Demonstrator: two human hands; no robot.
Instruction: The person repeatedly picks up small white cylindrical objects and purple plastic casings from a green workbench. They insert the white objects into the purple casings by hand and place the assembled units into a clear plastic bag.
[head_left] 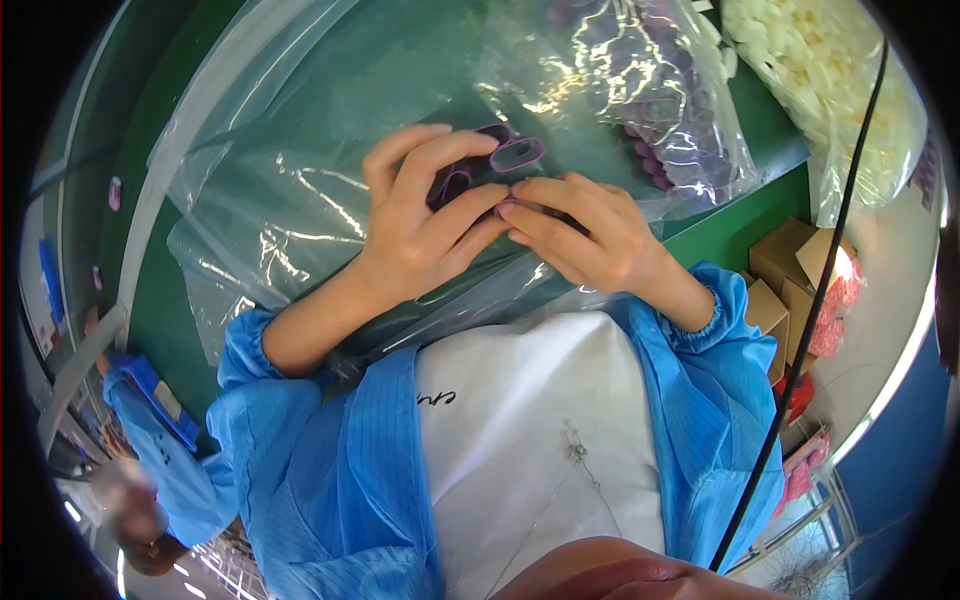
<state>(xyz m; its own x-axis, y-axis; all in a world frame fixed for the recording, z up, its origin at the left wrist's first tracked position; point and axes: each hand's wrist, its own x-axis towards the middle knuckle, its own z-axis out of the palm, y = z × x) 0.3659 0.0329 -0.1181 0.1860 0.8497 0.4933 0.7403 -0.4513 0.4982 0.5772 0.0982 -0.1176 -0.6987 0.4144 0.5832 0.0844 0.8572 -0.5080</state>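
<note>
Over the plastic-covered table, my left hand [425, 215] curls around several purple oval ring-shaped pieces. One purple oval ring [517, 153] sticks out past its fingertips, its open middle showing. Thumb and a finger of this hand meet the fingertips of my right hand [598, 232] at a small purple piece [506, 208], pinched between them and mostly hidden. The right hand's other fingers are bent beside it. Beneath both hands lies clear plastic sheeting [300, 215], wrinkled and shiny.
A clear bag of purple pieces [665, 110] lies at the far right of the green table [740, 215]. Beyond it is a bag of pale yellow pieces [830, 80]. Cardboard boxes [785, 265] stand off the right edge. A person in blue [175, 460] is at the left, near a blue tray [158, 400].
</note>
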